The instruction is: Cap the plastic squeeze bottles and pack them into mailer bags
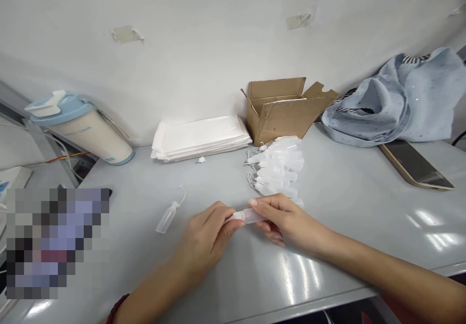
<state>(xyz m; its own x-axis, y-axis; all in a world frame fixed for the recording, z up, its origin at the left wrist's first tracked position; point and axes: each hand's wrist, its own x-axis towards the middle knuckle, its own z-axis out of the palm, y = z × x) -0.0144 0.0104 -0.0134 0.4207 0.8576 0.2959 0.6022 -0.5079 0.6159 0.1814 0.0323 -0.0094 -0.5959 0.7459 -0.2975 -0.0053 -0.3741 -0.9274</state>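
Note:
Over the front of the grey table, both hands hold one small translucent plastic bottle (250,215). My left hand (209,229) pinches its white cap end between thumb and fingers. My right hand (282,217) grips the clear body, which is partly hidden by the fingers. To the left lies a similar small bottle (167,218) with a thin white string at its cap. Just beyond my right hand is a pile of like bottles (278,168), their strings pointing left. A small white cap-like piece (201,160) rests near the back.
Along the wall are a stack of white sheets or envelopes (200,137), an open cardboard box (280,120) and a light blue cloth bag (400,100). A phone (417,163) lies at the right. A cream tumbler (91,129) leans at the left, behind a pixelated area.

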